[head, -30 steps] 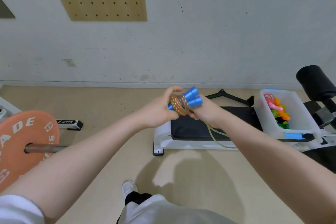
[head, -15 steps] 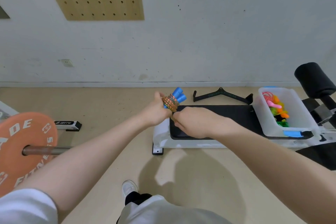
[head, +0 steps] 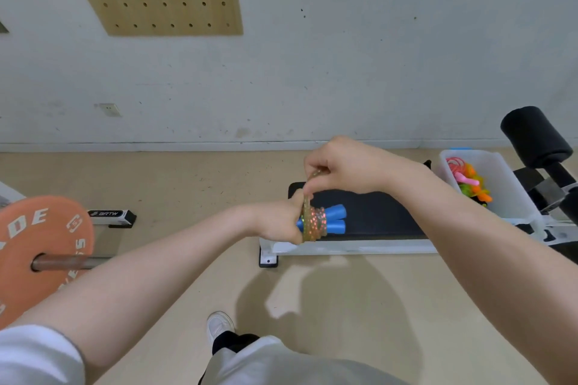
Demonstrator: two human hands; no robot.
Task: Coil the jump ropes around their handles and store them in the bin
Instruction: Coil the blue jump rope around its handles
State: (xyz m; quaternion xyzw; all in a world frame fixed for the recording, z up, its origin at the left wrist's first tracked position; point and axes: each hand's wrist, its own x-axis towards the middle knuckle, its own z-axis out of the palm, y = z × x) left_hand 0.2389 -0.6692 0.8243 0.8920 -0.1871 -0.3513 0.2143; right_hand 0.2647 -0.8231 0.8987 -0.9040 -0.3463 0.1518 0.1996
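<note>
We saw a white wall (head: 344, 72) with a wooden board full of holes (head: 156, 0) high up to the left of the fingers. The tan floor (head: 187, 181) lay below. A black bench (head: 375, 216) sat behind the fingers, and an orange weight plate (head: 37, 247) far left.

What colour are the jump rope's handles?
Blue. The handles poke out past the speckled rope coiled around them, clearest in the head view.

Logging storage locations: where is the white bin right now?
In the head view, the white bin sits far right on the end of the bench, beside the black roller pad, with coiled ropes inside.
</note>
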